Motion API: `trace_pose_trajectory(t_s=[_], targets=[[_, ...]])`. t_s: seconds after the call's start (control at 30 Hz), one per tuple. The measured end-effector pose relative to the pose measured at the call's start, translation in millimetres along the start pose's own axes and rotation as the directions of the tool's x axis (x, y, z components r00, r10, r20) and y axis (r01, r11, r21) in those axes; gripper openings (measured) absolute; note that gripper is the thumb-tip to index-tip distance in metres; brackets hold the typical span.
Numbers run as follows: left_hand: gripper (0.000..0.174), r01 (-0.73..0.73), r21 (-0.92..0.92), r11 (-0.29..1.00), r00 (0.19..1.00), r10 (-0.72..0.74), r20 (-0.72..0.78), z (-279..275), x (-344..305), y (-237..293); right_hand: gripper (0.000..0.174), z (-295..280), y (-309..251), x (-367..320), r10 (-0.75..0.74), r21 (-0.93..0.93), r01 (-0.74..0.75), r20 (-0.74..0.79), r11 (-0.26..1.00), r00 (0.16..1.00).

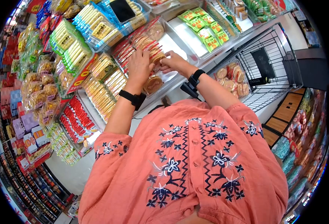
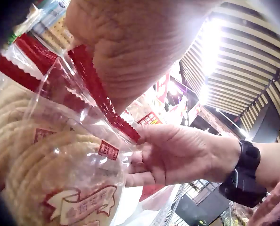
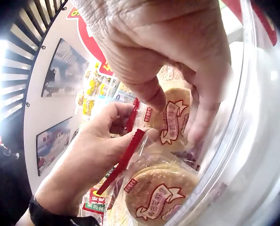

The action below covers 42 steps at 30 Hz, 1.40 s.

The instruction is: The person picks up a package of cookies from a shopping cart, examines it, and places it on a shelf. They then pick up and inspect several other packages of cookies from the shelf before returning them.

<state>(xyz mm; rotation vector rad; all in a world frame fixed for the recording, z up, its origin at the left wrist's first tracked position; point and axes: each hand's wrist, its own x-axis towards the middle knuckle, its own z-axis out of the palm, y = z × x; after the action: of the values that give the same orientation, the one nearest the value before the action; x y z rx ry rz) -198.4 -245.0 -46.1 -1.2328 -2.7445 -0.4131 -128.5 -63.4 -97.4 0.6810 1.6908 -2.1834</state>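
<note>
Clear packs of round, flat biscuits with red sealed ends stand in a clear plastic bin. My left hand reaches in among the packs; in the right wrist view its thumb and curled fingers pinch a red sealed end. Beside it, my right hand grips the edge of a biscuit pack, thumb near the red seal and fingers at its side. Another biscuit pack leans in front in the right wrist view. I cannot tell whether both hands hold the same pack.
A shopping cart at the right carries a container of similar biscuits. Neighbouring bins hold green snack packets and long wrapped sticks. A black phone lies on the blue packs.
</note>
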Motion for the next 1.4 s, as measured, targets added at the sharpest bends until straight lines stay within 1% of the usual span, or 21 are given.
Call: trace_pose_trajectory(t_s=[0.2, 0.37, 0.4, 0.47, 0.53, 0.6, 0.67, 0.77, 0.8, 0.87, 0.93, 0.97, 1.0, 1.03, 1.07, 1.1, 1.13, 1.2, 1.3, 1.37, 1.4], targets=[[0.055, 0.014, 0.004, 1.0, 1.0, -0.014, -0.008, -4, -1, 4, 0.061, -7, 2, -9, -0.007, 0.063, 0.003, 0.073, 0.998, 0.997], [0.055, 0.001, -0.004, 1.0, 0.994, -0.001, -0.106, -25, 5, 11, 0.061, -16, 1, -20, -0.057, 0.084, 0.047, 0.111, 0.995, 0.992], [0.049, -0.036, -0.018, 0.999, 0.988, 0.033, -0.153, -33, 7, 16, 0.06, -22, -4, -26, -0.068, 0.09, 0.057, 0.122, 0.994, 0.99], [0.043, -0.083, -0.13, 0.988, 0.98, 0.058, -0.189, -40, 12, 24, 0.049, -37, -23, -45, -0.077, 0.148, 0.052, 0.167, 0.988, 0.983], [0.038, 0.012, -0.355, 0.935, 0.987, -0.068, -0.145, -52, 17, 49, 0.045, -64, -36, -61, -0.12, 0.187, 0.088, 0.171, 0.978, 0.978], [0.033, 0.136, -0.566, 0.813, 0.986, -0.169, -0.007, -59, 20, 79, 0.042, -99, -43, -87, -0.219, 0.217, 0.194, 0.099, 0.957, 0.971], [0.029, 0.138, -0.7, 0.701, 0.989, -0.139, 0.056, -50, 25, 102, 0.039, -137, -45, -120, -0.287, 0.267, 0.29, -0.049, 0.919, 0.957], [0.027, 0.216, -0.783, 0.583, 0.973, -0.068, 0.219, -31, 27, 132, 0.037, -203, -17, -159, -0.294, 0.191, 0.36, -0.303, 0.913, 0.906], [0.025, 0.252, -0.745, 0.617, 0.958, -0.05, 0.283, -29, 29, 145, 0.036, -227, 1, -168, -0.293, 0.175, 0.376, -0.371, 0.91, 0.881], [0.024, 0.237, -0.747, 0.621, 0.939, 0.05, 0.339, -4, 26, 158, 0.034, -267, 40, -184, -0.212, 0.203, 0.354, -0.504, 0.913, 0.837], [0.024, 0.232, -0.682, 0.694, 0.901, 0.111, 0.42, 7, 22, 187, 0.032, -305, 93, -197, -0.139, 0.323, 0.351, -0.53, 0.879, 0.837], [0.026, 0.347, -0.618, 0.705, 0.809, 0.109, 0.578, 14, 18, 195, 0.032, -314, 113, -203, -0.042, 0.394, 0.304, -0.552, 0.867, 0.833], [0.03, 0.207, -0.671, 0.712, 0.825, 0.242, 0.511, 36, 10, 195, 0.032, -324, 136, -205, 0.058, 0.467, 0.251, -0.552, 0.848, 0.832], [0.034, 0.184, -0.664, 0.725, 0.79, 0.292, 0.539, 46, 4, 199, 0.034, -346, 174, -202, 0.079, 0.465, 0.193, -0.504, 0.864, 0.86], [0.035, 0.135, -0.656, 0.743, 0.751, 0.355, 0.557, 48, 3, 206, 0.034, -353, 199, -200, 0.229, 0.561, 0.153, -0.551, 0.814, 0.802], [0.035, 0.084, -0.624, 0.777, 0.73, 0.378, 0.57, 53, 0, 213, 0.034, -358, 219, -200, 0.279, 0.592, 0.117, -0.533, 0.797, 0.798], [0.037, 0.179, -0.62, 0.764, 0.679, 0.36, 0.64, 46, 2, 224, 0.033, -358, 232, -200, 0.329, 0.618, 0.086, -0.525, 0.781, 0.785], [0.038, 0.172, -0.597, 0.784, 0.68, 0.344, 0.648, 54, 0, 233, 0.034, -355, 248, -200, 0.395, 0.638, 0.015, -0.495, 0.77, 0.774], [0.037, 0.18, -0.581, 0.794, 0.697, 0.313, 0.645, 68, -2, 238, 0.032, -359, 271, -196, 0.382, 0.611, -0.038, -0.443, 0.791, 0.811], [0.037, 0.177, -0.588, 0.79, 0.712, 0.31, 0.631, 72, -6, 235, 0.03, -361, 284, -195, 0.395, 0.603, -0.049, -0.457, 0.796, 0.797], [0.037, 0.158, -0.612, 0.775, 0.72, 0.334, 0.608, 76, -2, 236, 0.028, -351, 266, -204, 0.326, 0.559, -0.005, -0.475, 0.829, 0.817]])
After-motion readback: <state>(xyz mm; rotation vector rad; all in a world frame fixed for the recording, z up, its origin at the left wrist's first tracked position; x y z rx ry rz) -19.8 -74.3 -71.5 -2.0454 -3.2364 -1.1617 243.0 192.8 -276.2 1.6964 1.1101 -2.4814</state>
